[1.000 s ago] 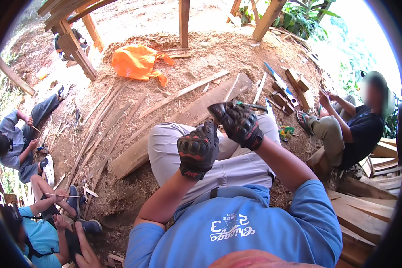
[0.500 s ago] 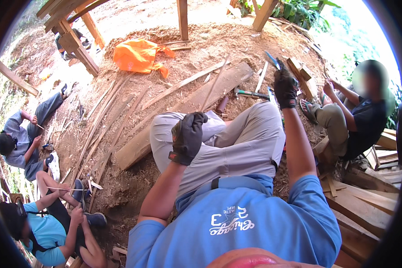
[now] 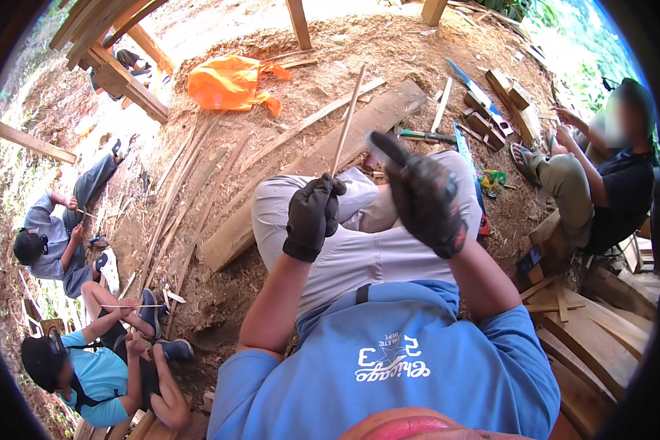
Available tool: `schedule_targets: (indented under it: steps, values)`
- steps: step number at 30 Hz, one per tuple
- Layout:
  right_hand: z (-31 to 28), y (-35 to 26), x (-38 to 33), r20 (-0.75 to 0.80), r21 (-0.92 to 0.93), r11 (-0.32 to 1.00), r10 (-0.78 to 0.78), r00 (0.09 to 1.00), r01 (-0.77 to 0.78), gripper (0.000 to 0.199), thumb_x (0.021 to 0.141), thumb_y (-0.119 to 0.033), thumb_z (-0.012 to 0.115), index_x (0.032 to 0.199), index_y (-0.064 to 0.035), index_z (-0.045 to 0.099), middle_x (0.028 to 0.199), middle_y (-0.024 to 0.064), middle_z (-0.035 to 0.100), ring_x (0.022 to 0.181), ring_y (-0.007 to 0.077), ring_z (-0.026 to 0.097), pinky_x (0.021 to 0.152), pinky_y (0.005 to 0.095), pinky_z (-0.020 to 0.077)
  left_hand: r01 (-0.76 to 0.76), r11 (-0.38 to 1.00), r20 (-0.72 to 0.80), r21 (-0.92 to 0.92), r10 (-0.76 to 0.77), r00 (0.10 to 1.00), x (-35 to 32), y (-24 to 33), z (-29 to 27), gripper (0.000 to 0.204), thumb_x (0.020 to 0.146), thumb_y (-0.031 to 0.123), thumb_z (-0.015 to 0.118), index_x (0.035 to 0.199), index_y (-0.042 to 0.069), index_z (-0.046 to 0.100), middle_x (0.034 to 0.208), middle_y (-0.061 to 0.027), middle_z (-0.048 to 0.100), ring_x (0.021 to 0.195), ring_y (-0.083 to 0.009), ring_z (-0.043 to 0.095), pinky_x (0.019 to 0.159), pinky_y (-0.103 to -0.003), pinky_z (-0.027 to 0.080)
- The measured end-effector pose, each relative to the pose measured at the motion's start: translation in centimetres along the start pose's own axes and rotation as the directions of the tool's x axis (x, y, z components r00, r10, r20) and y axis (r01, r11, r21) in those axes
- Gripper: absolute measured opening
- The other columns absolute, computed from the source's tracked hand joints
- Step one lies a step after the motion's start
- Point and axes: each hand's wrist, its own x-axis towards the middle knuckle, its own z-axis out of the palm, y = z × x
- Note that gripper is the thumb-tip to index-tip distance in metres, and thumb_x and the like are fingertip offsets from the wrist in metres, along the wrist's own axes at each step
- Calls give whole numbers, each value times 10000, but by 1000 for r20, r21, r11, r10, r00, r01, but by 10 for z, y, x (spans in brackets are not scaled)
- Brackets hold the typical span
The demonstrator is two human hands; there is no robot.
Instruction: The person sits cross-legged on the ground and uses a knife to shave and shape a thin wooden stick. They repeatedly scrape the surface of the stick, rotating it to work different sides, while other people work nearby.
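While the gloved left hand pinches a slender wooden stick above pale trousers, far end leaning right, we cannot tell the grip of the blurred right hand.

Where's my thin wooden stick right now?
In the head view, just left of your right hand, the thin wooden stick juts up from your left hand, across the wide plank.
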Motion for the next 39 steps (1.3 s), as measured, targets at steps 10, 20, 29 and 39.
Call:
schedule_targets:
  steps: [10, 20, 29, 39]
  values:
    - [71, 51, 13, 138, 159, 963, 197, 971, -218, 407, 996, -114, 592, 1400, -113, 639, 1167, 190, 747, 955, 373, 741, 816, 488, 587, 61, 997, -115, -44, -66, 991, -16, -1, 4, 353, 1106, 306, 545, 938, 53, 724, 557, 62, 451, 411, -53, 360, 378, -249, 256]
    - [-6, -27, -10, -104, 431, 873, -201, 974, 226, 245, 863, -61, 698, 1102, -20, 734, 901, 146, 711, 830, 304, 725, 753, 437, 587, 48, 994, -33, -93, -52, 998, -16, -12, 12, 291, 1088, 286, 541, 1057, 36, 686, 666, 5, 542, 502, -102, 457, 459, -276, 357]
    - [88, 85, -12, 64, 55, 978, 195, 979, -199, 249, 986, -115, 566, 1194, -85, 699, 915, 183, 751, 775, 325, 730, 692, 507, 535, 160, 946, 154, -281, -120, 981, -25, -1, 17, 370, 1107, 463, 520, 955, 139, 614, 653, 48, 423, 416, -74, 322, 379, -249, 273]
    - [61, 51, -25, 861, 495, -568, 217, 460, -658, 195, 1005, -199, 686, 1133, -52, 686, 851, -6, 643, 650, 87, 579, 590, 255, 465, 339, 765, 441, -548, -80, 894, -13, -17, 17, 431, 1162, 419, 385, 996, 106, 630, 506, 82, 300, 351, -63, 258, 365, -247, 283]
